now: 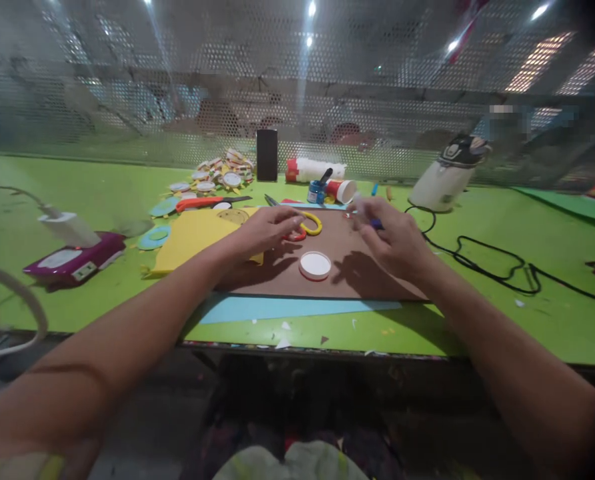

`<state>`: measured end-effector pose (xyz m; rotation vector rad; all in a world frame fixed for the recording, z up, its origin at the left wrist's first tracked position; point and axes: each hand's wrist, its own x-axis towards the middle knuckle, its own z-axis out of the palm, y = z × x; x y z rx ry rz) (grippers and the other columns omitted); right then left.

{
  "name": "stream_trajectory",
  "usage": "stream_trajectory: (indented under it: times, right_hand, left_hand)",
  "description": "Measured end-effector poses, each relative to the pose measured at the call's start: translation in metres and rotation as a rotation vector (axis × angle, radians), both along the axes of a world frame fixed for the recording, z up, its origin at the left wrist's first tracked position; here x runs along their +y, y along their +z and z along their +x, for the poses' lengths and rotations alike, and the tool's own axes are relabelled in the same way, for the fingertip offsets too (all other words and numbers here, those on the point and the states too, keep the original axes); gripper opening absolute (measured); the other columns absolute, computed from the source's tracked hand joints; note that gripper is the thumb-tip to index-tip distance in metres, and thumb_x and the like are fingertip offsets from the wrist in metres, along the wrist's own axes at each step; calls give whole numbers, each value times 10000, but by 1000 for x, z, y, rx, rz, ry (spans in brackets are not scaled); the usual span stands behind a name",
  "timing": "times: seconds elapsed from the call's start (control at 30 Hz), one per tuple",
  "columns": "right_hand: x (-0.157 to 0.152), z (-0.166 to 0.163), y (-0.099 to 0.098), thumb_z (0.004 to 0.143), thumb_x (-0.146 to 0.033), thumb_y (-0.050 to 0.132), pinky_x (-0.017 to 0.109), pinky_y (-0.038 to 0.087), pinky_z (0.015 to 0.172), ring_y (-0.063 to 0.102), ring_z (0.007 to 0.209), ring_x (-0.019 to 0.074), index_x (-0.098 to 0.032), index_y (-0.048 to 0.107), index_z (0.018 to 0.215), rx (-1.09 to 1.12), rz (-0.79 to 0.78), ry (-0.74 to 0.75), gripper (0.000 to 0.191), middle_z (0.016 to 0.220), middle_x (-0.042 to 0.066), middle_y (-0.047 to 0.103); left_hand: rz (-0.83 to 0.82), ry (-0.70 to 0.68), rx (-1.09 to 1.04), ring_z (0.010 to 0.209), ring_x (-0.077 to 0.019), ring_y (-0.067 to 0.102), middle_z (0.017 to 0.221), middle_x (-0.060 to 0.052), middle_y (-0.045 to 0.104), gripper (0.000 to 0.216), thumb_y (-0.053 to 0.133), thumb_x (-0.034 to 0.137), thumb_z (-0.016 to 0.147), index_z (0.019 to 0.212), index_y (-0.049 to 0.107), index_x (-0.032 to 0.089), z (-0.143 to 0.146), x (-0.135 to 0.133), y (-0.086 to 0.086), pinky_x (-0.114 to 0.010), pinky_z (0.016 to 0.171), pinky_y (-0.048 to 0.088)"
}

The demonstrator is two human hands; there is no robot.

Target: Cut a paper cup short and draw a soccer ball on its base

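A round white disc with a red edge [315, 265] lies on the brown board [257, 283] between my hands. My left hand [272, 227] hovers over the board, its fingers loosely bent and apart, with no held thing visible. Close by its fingertips are a yellow ring [312, 224] and a red loop [297, 235], partly covered by the hand. My right hand [395, 233] is raised above the board's right side, fingers closed round a small blue pen-like thing [376, 224]. Motion smears its fingertips and something pale there.
Yellow sheets [197, 237], orange-handled scissors [202, 203] and a pile of decorated discs [222, 175] lie left and behind. A blue glue bottle [316, 192], a paper cup [345, 191] and an upright phone [267, 155] stand behind. A black cable [497, 270] runs right; a purple power block [75, 259] sits left.
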<state>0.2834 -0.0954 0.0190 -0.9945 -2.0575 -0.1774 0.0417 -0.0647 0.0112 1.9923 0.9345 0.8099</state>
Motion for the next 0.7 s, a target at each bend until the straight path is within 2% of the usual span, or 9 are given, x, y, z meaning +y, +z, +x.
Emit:
stream_trajectory:
  times: [0.1,0.23,0.3,0.43,0.5,0.6,0.7]
  right_hand:
    - [1,3,1,819,-149,449,329,424,669,541,697,190,-147,588,1035,-81,-140,-25,257,818,63,603]
    - [-5,7,7,809,-257,567,262,374,566,464,557,133,-156,624,1015,-134,-254,-3,237,639,-22,527]
    - [-14,4,9,799,-354,637,248,369,567,494,599,135,-181,634,1041,-215,-309,44,298,714,-4,584]
    - [-39,-12,12,818,-436,646,264,345,609,548,722,173,-233,592,1210,-517,-323,179,445,888,36,651]
    - [-54,-19,15,822,-415,643,277,300,580,542,700,182,-204,619,1150,-671,-307,188,391,868,50,651]
    - [-73,-20,19,818,-333,653,298,218,532,516,607,173,-172,662,912,-850,-287,133,187,759,58,646]
    - [-82,-16,21,828,-181,620,315,151,509,495,539,159,-159,651,776,-995,-246,79,64,665,55,627]
  left_hand:
    - [-22,51,13,911,-205,654,1026,-121,691,367,524,430,897,1046,640,116,-7,5,6,-332,791,514]
    - [115,-93,444,927,-217,636,1062,-102,681,465,644,429,794,1166,629,151,-16,2,19,-319,796,487]
    - [141,-192,619,929,-212,628,1079,-74,671,556,679,423,752,1250,585,193,-18,-5,27,-301,789,476]
    - [216,-234,775,860,-192,622,1020,-24,669,530,674,372,742,1251,578,257,-14,-23,41,-261,713,455]
    - [237,-232,850,806,-194,621,944,-17,676,430,682,388,729,1134,636,249,-11,-32,43,-259,664,444]
    - [296,-194,947,796,-216,631,931,-40,693,337,700,400,704,994,680,231,-14,-49,44,-278,648,445]
    - [341,-140,934,960,-265,640,1129,-76,685,503,720,450,689,1143,654,245,-30,-60,50,-325,768,475]
